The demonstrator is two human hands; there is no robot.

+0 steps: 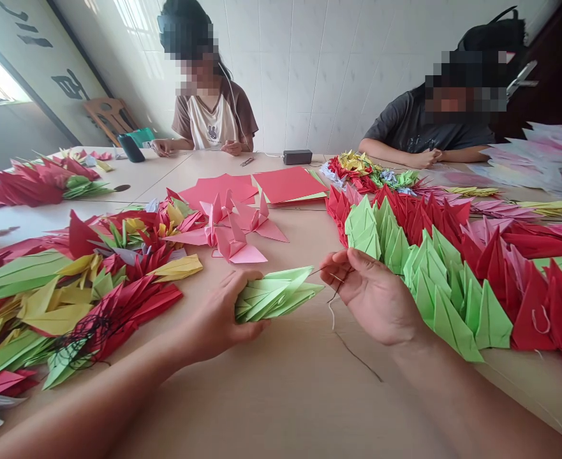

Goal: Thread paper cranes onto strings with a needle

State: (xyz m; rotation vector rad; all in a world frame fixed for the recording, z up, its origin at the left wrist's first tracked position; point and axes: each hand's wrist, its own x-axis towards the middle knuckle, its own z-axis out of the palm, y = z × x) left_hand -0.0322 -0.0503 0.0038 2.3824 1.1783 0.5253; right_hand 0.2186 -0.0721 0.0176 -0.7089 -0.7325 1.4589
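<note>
My left hand (223, 312) is closed around a stack of folded light-green paper cranes (275, 293), held just above the table. My right hand (371, 293) is to the right of the stack, palm up, with thumb and fingers pinched on a thin thread (331, 299) that runs to the stack's tip and trails down over the table (300, 382). A long strung row of green and red cranes (453, 280) lies just right of that hand.
Loose red, yellow and green folded cranes (70, 287) are heaped at the left. Pink cranes (235, 233) and flat red sheets (288, 185) lie in the middle. Two other people sit at the far side, hands on the table, a small black box (297, 157) between them.
</note>
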